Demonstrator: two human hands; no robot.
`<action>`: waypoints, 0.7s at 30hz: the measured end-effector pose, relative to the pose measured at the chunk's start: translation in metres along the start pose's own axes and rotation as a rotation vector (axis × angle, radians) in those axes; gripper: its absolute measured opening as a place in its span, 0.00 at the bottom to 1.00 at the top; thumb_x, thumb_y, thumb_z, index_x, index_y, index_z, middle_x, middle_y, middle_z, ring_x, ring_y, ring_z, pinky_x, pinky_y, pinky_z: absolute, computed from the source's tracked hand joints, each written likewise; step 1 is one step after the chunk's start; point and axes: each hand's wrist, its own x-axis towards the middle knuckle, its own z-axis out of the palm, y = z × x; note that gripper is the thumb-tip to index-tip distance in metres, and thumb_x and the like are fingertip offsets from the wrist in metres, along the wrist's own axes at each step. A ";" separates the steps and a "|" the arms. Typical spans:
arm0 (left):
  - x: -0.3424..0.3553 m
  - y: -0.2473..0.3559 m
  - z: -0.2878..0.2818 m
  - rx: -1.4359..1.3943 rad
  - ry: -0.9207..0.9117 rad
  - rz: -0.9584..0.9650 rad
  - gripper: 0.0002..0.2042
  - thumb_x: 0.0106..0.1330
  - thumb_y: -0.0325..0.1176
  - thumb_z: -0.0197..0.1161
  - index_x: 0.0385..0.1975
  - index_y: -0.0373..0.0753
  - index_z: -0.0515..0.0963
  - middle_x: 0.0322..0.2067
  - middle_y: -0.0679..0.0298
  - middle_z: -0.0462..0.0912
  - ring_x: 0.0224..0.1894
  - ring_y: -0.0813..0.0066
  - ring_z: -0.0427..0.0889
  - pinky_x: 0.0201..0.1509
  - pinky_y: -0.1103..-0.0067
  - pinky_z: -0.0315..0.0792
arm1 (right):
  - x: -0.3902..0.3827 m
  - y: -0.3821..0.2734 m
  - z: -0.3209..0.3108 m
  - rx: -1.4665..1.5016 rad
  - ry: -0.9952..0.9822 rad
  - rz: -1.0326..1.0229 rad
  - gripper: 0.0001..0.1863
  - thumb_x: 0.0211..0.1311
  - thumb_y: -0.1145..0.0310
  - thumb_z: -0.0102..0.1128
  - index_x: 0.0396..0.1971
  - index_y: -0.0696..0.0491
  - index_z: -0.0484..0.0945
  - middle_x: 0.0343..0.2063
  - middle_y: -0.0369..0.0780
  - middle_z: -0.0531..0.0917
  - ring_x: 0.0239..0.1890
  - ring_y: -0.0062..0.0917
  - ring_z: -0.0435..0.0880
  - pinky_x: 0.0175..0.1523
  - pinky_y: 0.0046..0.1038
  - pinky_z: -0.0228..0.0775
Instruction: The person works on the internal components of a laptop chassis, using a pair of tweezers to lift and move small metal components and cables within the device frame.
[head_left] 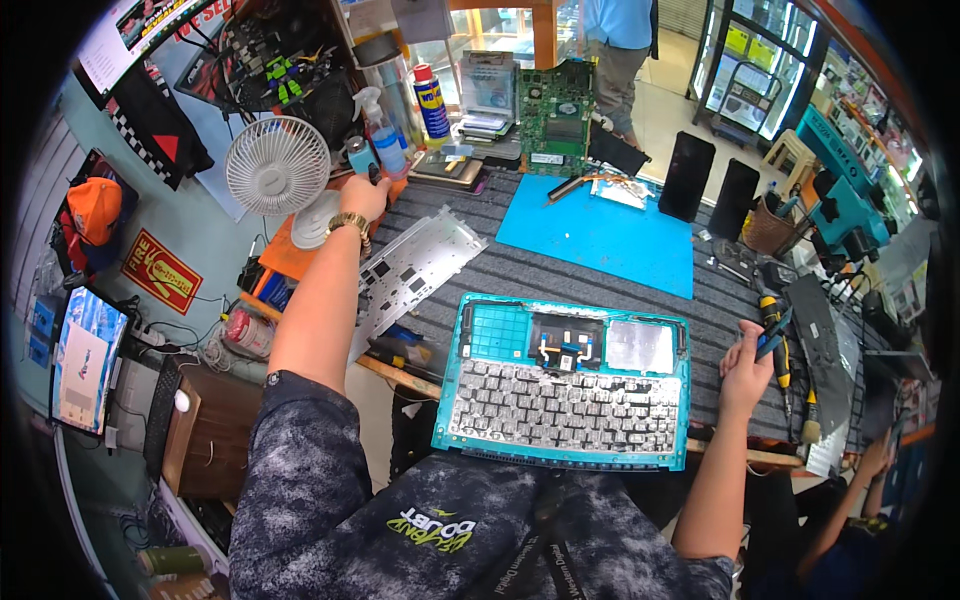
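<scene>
A teal laptop top case [446, 425] lies underside up at the table's front edge, close to my body. The back of its keyboard [565, 410] shows as a grid of pale metal squares. My left hand [362, 197] reaches to the far left, closed around a small dark thing I cannot make out well, right by a small blue-and-grey bottle [361, 155]. My right hand [746, 372] is to the right of the case, closed on dark tweezers [773, 340] that point up and away. A silver metal laptop plate [420, 262] with cut-outs lies under my left forearm.
A blue mat [600, 235] lies mid-table, with a green circuit board [556, 115] standing behind it. At left are a white fan [275, 165], a spray bottle [383, 135] and a spray can [431, 103]. A yellow-black screwdriver [775, 340] and a brush [811, 420] lie at right.
</scene>
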 end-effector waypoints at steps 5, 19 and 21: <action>-0.036 0.039 -0.029 -0.062 0.143 0.238 0.23 0.82 0.51 0.69 0.41 0.31 0.87 0.33 0.49 0.92 0.36 0.49 0.91 0.46 0.57 0.80 | -0.001 0.000 0.003 0.050 0.012 0.032 0.13 0.92 0.61 0.61 0.55 0.57 0.84 0.19 0.26 0.69 0.17 0.10 0.64 0.22 0.21 0.55; -0.256 0.228 -0.112 -0.965 -0.757 1.347 0.23 0.78 0.44 0.73 0.64 0.34 0.87 0.34 0.61 0.85 0.29 0.59 0.85 0.33 0.67 0.77 | -0.005 -0.005 0.007 0.081 -0.022 0.000 0.11 0.90 0.63 0.63 0.54 0.56 0.84 0.20 0.25 0.71 0.18 0.08 0.64 0.24 0.19 0.55; -0.272 0.243 -0.111 -1.017 -0.770 1.429 0.20 0.75 0.44 0.76 0.58 0.37 0.89 0.32 0.61 0.82 0.27 0.57 0.83 0.29 0.66 0.75 | -0.005 -0.006 0.008 0.093 -0.025 0.007 0.11 0.90 0.63 0.63 0.54 0.56 0.84 0.20 0.25 0.71 0.18 0.08 0.64 0.24 0.19 0.55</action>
